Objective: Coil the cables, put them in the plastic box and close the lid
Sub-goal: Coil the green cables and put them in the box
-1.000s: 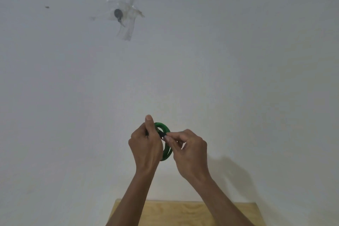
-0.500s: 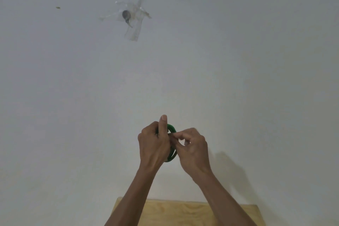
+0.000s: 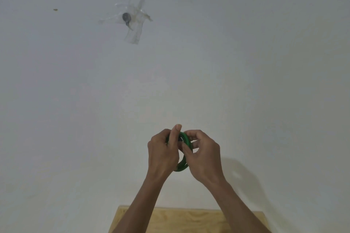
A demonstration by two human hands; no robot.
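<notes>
A green cable [image 3: 182, 167], wound into a small coil, is held up in front of a white wall. My left hand [image 3: 162, 152] grips the coil's left side, thumb pointing up along it. My right hand [image 3: 203, 155] pinches the coil's right side with fingertips over the top strands. Most of the coil is hidden between the hands; only its top arc and bottom arc show. The plastic box and its lid are out of view.
A light wooden table edge [image 3: 189, 217] shows at the bottom, below my forearms. On the wall at upper left, a dark small object [image 3: 126, 17] is stuck under clear tape. A tiny brown speck [image 3: 55, 9] marks the wall farther left.
Both hands have closed in tighter around the coil, and the right fingers have shifted over its top. The view has drifted slightly, shifting the hands and the taped object right in frame.
</notes>
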